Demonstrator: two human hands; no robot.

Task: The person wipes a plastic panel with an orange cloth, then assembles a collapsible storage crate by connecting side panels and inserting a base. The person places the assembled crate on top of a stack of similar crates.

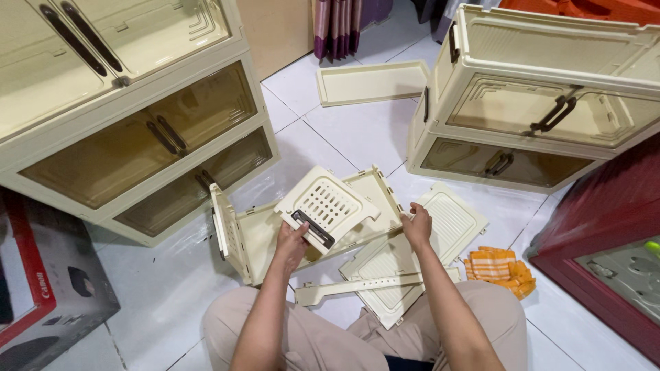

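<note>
Head view: our left hand (pixel 291 242) grips the slotted cream panel (pixel 326 206) at its lower edge, fingers wrapped round it, panel tilted above the folded cream frame (pixel 251 237) at centre. Our right hand (pixel 417 224), at 3 o'clock of the panel, pinches the frame's right edge. Ribbed cream panel (pixel 450 223) lies flat beside it; orange cloth (pixel 500 268) at 4 o'clock on the white tile floor (pixel 357 130).

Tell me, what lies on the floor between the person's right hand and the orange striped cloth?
In the head view, a cream ribbed panel lies flat on the white tiles between the right hand and the orange striped cloth.
</note>
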